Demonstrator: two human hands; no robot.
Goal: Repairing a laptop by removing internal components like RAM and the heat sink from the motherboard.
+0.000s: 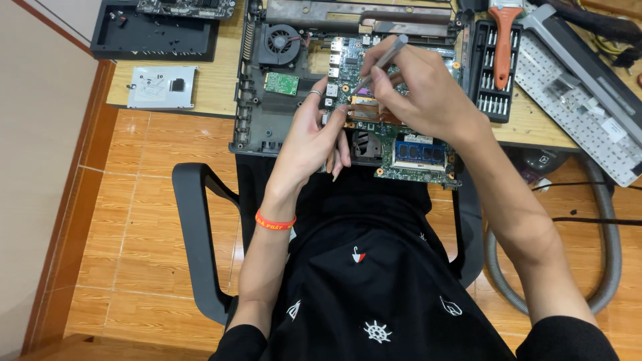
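Sitting at a wooden desk (214, 83), the person works over an opened laptop chassis (257, 113) whose green circuit board (408, 150) lies bare at the near edge of the desk, partly overhanging the lap. Their right hand (421, 87) pinches a slim grey screwdriver (382, 59) between thumb and fingers, its tip set down on the board beside the copper heat pipe (368, 110). Their left hand (311, 137), with a ring and an orange wristband (274, 222), rests on the board just below, fingers loosely curled and touching the copper part, gripping nothing that I can make out. A round fan (279, 41) sits at the chassis's upper left. A black tray of screwdriver bits (495, 80) lies just right of the board, an orange-handled brush (503, 40) across it, a detached keyboard (582, 100) farther right.
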